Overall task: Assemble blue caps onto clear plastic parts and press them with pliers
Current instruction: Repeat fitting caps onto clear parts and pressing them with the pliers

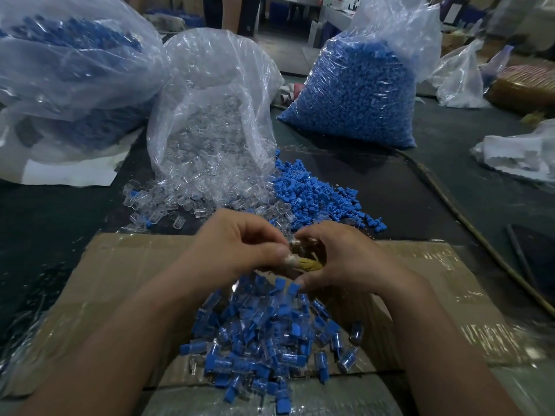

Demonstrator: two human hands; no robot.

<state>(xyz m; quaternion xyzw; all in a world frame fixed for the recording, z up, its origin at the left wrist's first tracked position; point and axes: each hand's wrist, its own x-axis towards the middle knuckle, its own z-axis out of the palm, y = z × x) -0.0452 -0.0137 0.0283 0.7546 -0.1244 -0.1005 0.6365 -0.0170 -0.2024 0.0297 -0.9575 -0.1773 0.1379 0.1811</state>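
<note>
Two hands meeting over cardboard (126, 265): left hand (237, 247) fingers pinching a clear plastic part (289, 261); right hand (339, 256) fingers curled, grip unclear. Below, assembled pieces (264, 340) heaped. Beyond on bench (450, 163), loose blue caps (312, 193) beside spilled clear parts (186, 199).

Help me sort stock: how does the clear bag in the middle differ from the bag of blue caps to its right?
The middle bag holds clear plastic parts; the right bag holds blue caps. The middle bag lies open toward the person, with clear parts spilling onto the table; the right bag stands packed full, with no opening visible in this view. The middle bag looks slack and part empty; the right bag bulges. Both are transparent plastic bags on the dark table.
</note>
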